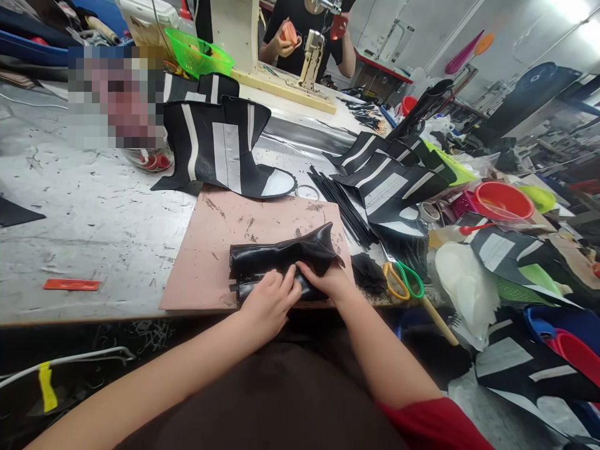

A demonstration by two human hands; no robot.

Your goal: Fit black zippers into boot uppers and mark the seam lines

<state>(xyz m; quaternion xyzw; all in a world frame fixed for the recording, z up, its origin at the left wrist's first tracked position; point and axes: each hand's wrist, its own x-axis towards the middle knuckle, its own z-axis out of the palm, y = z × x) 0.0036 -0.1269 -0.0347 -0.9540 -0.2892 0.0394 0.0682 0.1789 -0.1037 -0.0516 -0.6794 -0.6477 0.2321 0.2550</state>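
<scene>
A shiny black leather boot upper [281, 250] lies folded on a pinkish work board [197, 256] at the table's front edge. My left hand [269, 303] presses its bunched fingers on the near fold of the leather, close to the middle seam. From the right, my right hand [330, 281] grips the same piece, its thumb on top and its other fingers hidden beneath. Both thumb and fingertips almost meet at the seam. Behind the board, flat black boot pieces [201, 144] with white strips lie stacked.
Scissors [407, 281] with yellow and green handles lie right of the board, beside thin black strips [344, 209]. More boot pieces [389, 181] and a red basin [504, 200] are further right. An orange-red blade [72, 284] lies left. A co-worker [304, 31] sits beyond a sewing machine [312, 59].
</scene>
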